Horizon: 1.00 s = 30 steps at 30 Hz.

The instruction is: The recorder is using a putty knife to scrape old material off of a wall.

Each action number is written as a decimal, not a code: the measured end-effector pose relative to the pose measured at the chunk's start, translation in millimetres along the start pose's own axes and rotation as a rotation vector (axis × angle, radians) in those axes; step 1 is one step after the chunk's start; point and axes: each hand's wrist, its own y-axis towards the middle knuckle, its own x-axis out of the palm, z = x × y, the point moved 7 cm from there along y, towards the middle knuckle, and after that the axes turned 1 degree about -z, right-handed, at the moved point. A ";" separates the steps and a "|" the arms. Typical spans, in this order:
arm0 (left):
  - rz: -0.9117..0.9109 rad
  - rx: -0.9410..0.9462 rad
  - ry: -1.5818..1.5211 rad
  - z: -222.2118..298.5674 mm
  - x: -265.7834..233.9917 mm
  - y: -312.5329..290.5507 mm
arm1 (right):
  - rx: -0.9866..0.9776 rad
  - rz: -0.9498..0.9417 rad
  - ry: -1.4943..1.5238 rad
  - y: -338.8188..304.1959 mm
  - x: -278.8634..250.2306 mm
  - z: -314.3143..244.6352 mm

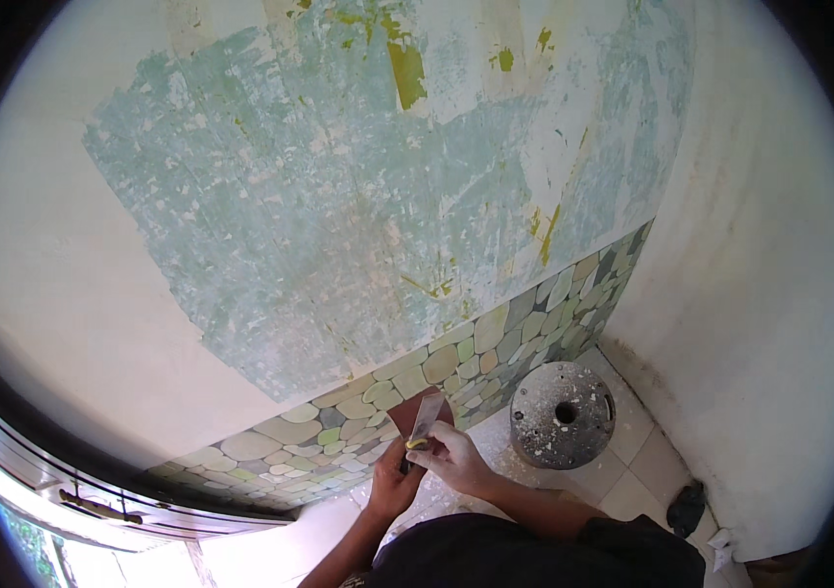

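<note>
A putty knife (427, 416) with a metal blade and a dark and yellow handle is held in front of my body, blade pointing up toward the wall. My left hand (395, 485) is closed round its handle. From the right, my right hand (456, 461), whitened with dust, pinches the knife near the base of the blade. A reddish-brown sheet of sandpaper (401, 416) lies behind the blade; which fingers hold it is hidden.
Ahead is a wall with a scraped blue-green patch (338, 216), above a band of stone-pattern tiles (280, 431). A splattered dark round stool (544, 436) stands at my right by the side wall (750, 294). Dark shutters (94, 480) are at left, a black bundle (687, 508) at lower right.
</note>
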 end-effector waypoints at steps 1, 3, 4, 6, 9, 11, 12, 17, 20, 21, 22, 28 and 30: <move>0.003 -0.006 -0.002 2.3 -0.2 3.8 | -0.017 0.018 0.035 1.4 -2.3 -2.6; -0.019 0.072 -0.023 14.9 0.9 9.6 | -0.017 0.004 0.031 -1.1 -2.3 -3.7; -0.019 0.073 -0.024 15.8 0.6 10.4 | 0.008 0.033 0.184 -1.5 -2.6 0.2; 0.008 0.035 -0.052 14.1 -1.9 12.3 | 0.029 0.064 0.334 -3.1 -3.2 5.3; -0.022 -0.005 0.046 8.5 -8.9 10.2 | 0.162 0.168 0.630 -6.9 -12.6 24.3; -0.048 -0.013 0.088 -2.9 -15.5 2.5 | 0.193 0.308 0.733 -6.2 -24.7 42.7; 0.012 -0.088 -0.033 -14.4 -20.5 -3.4 | 0.154 0.356 0.681 -4.7 -33.7 43.6; 0.168 -0.287 -0.014 -51.8 -51.4 -37.8 | 0.175 0.459 0.692 -7.4 -66.6 54.4; 0.257 -0.206 0.167 -61.0 -67.7 -53.8 | 0.225 0.434 0.638 -8.0 -75.0 63.3; 0.256 -0.198 0.165 -66.7 -69.0 -58.6 | 0.218 0.437 0.635 -6.8 -76.7 62.1; 0.307 -0.179 0.159 -67.8 -73.1 -62.3 | 0.258 0.424 0.634 -5.9 -76.0 61.1; 0.308 -0.183 0.405 -60.6 -85.7 -62.6 | 0.241 0.377 0.611 10.3 -77.1 68.3; 0.357 -0.132 0.436 -49.5 -89.8 -58.6 | 0.185 0.385 0.453 28.5 -91.3 55.2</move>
